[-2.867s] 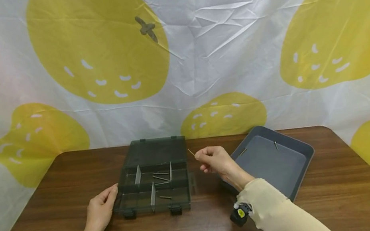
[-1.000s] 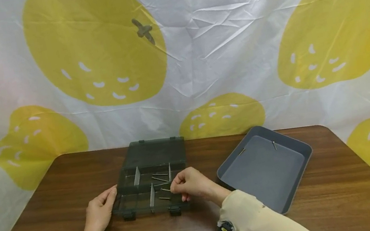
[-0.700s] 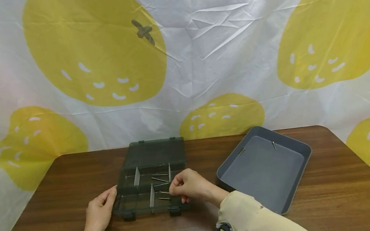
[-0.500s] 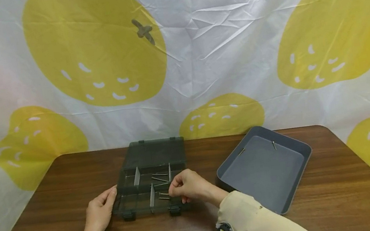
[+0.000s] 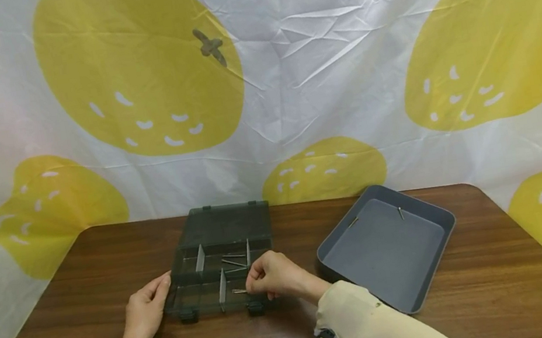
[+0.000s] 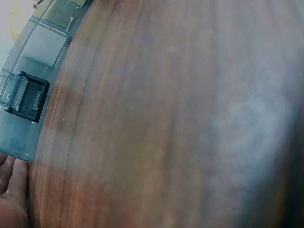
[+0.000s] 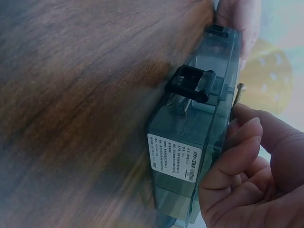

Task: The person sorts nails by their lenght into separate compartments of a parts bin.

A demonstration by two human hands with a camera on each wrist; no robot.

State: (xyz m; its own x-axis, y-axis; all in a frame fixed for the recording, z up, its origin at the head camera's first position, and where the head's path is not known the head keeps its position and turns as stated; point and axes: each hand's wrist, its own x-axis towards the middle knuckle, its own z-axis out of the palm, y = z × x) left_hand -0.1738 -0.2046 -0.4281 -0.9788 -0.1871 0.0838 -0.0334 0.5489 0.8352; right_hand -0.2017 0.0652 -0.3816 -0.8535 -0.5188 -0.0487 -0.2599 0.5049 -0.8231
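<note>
A smoky see-through organizer box [image 5: 198, 296] lies with its lid [image 5: 226, 223] laid back. My left hand [image 5: 146, 312] rests its fairly straight fingers on the box's left side; in the left wrist view its fingertips [image 6: 18, 178] touch the corner. Between thumb and fingers my right hand [image 5: 277, 274] pinches a screw [image 7: 239, 94], its head pointing up past the fingertips in the right wrist view. That hand is over the front right compartment, where screws [image 7: 185, 108] show through the wall. A few more screws [image 5: 234, 262] lie in the back middle compartment.
A grey square tray [image 5: 336, 262] stands to the right on the wooden table [image 5: 505, 268], with two screws [image 5: 401, 213] in it. Thin dividers [image 5: 223, 290] split the box. Behind the table hangs a white cloth [image 5: 319, 67] with yellow fruit shapes.
My right hand has brought the screw from beside the tray leftward over the box, then lowered it slightly toward the front right compartment. The left hand stays at the box's side.
</note>
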